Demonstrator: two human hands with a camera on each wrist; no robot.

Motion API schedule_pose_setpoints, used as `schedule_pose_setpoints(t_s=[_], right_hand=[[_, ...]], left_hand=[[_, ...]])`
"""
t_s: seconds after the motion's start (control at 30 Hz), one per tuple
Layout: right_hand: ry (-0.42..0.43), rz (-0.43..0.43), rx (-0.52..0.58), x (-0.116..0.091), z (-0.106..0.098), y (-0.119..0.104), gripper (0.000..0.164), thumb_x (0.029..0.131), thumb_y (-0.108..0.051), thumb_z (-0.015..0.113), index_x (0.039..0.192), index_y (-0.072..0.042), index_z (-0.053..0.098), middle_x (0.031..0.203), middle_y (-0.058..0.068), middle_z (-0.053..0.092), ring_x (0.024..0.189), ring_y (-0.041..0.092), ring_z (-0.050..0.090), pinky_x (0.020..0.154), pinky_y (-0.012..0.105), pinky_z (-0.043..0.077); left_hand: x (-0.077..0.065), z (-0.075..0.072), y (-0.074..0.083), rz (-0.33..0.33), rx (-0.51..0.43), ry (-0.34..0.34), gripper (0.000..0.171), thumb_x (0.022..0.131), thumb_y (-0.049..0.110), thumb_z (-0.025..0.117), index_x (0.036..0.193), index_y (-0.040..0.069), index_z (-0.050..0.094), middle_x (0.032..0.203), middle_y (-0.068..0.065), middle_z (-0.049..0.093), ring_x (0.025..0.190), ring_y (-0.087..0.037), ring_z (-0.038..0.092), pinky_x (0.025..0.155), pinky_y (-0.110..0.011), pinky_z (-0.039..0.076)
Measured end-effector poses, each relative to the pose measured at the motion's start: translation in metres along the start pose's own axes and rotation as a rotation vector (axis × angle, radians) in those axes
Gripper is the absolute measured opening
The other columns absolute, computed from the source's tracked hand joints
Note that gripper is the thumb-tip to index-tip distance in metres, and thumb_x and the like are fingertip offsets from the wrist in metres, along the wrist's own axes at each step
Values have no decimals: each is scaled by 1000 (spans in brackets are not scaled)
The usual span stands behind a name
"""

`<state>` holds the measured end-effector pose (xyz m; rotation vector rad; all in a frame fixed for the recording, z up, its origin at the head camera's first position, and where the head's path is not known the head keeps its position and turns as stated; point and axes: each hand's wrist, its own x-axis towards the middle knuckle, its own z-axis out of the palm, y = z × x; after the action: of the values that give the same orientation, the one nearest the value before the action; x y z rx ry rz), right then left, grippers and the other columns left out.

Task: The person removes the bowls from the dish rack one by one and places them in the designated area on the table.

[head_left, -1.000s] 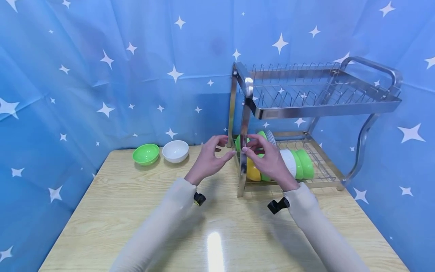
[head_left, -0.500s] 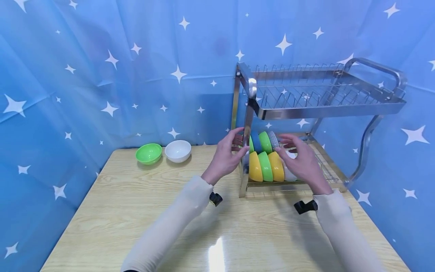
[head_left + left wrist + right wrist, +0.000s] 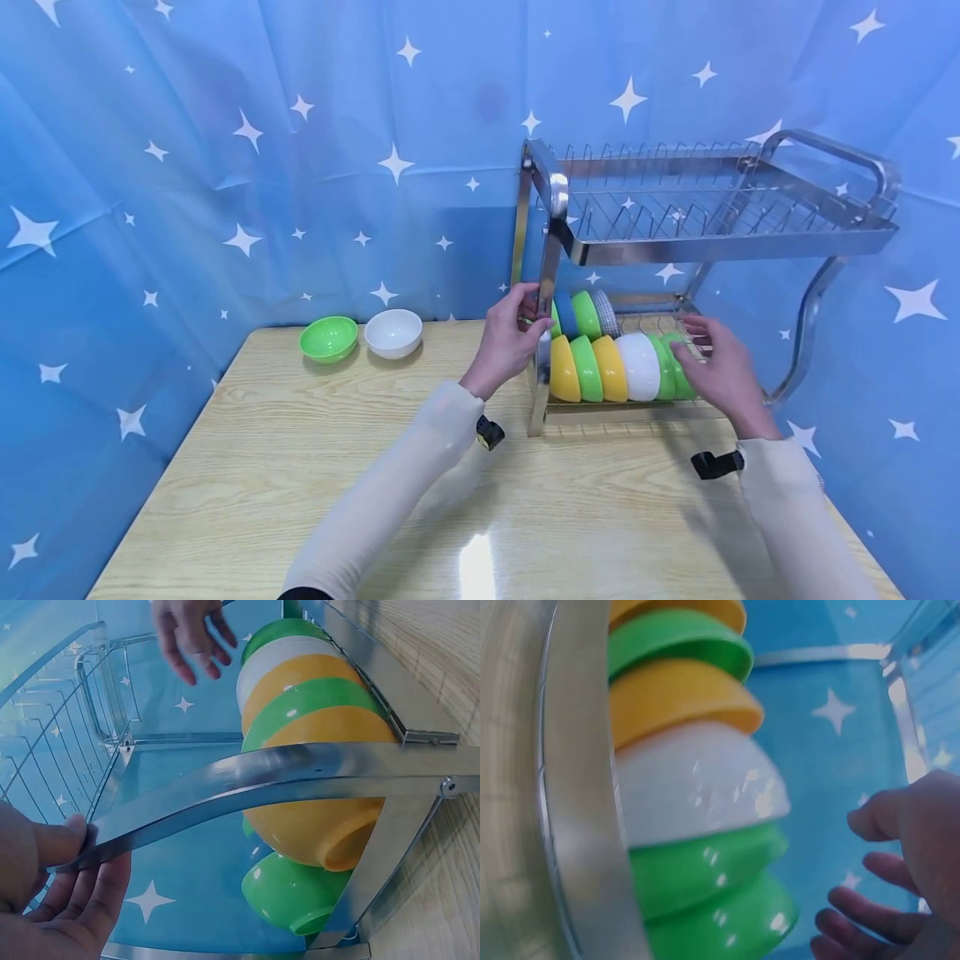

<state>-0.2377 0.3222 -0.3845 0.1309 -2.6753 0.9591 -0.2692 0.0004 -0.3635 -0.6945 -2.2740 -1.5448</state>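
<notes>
A two-tier metal dish rack stands at the right of the table. My left hand grips its left front post, thumb on one side and fingers on the other in the left wrist view. On the lower tier, a front row of tilted bowls holds yellow, green and white ones, with green bowls at the right end. Beside that end, my right hand hovers with fingers loosely spread and holds nothing. Behind sit a blue bowl, a green bowl and a patterned bowl.
Upright on the table at the back left are a green bowl and a white bowl. The rack's upper tier has rows of wire dividers. A blue star-patterned curtain surrounds the wooden table.
My right hand has moved right along the front row, from the rack's left post to the far green bowls. My left hand has moved right onto the post and now grips it.
</notes>
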Motion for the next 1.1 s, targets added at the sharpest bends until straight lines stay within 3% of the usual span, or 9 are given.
schedule_pose_setpoints(t_s=[0.37,0.5,0.6,0.8,1.1], right_hand=[[-65,130,36,-6,3,37,65,106,-35,55,153,4,36,140,36,52,123,53,55,98,64,49],[-90,157,30,-6,4,43,65,105,-39,55,151,5,40,136,34,56,120,48,58,85,38,57],[-99,169,17,-6,4,45,62,105,-42,54,146,4,48,130,33,60,115,44,61,72,21,51],[-136,212,18,-5,5,48,64,106,-48,49,138,7,56,128,33,62,111,39,61,71,22,48],[-179,263,79,-5,6,51,65,107,-46,46,144,8,50,136,31,58,103,15,57,72,16,47]], left_hand=[[3,3,-1,-32,-4,-16,32,97,7,69,126,9,54,92,-6,61,78,-14,57,68,-20,53],[3,3,0,-25,0,-32,30,98,6,67,125,8,53,92,-6,61,78,-13,58,69,-21,53],[3,3,0,-12,0,-39,29,99,6,66,124,8,53,93,-7,61,78,-13,59,70,-20,53],[3,2,-1,-9,-4,-36,28,99,5,65,124,8,53,92,-7,62,78,-14,59,70,-20,53],[2,3,-3,-16,3,-41,28,99,6,66,123,7,52,92,-7,61,77,-13,59,69,-19,53]])
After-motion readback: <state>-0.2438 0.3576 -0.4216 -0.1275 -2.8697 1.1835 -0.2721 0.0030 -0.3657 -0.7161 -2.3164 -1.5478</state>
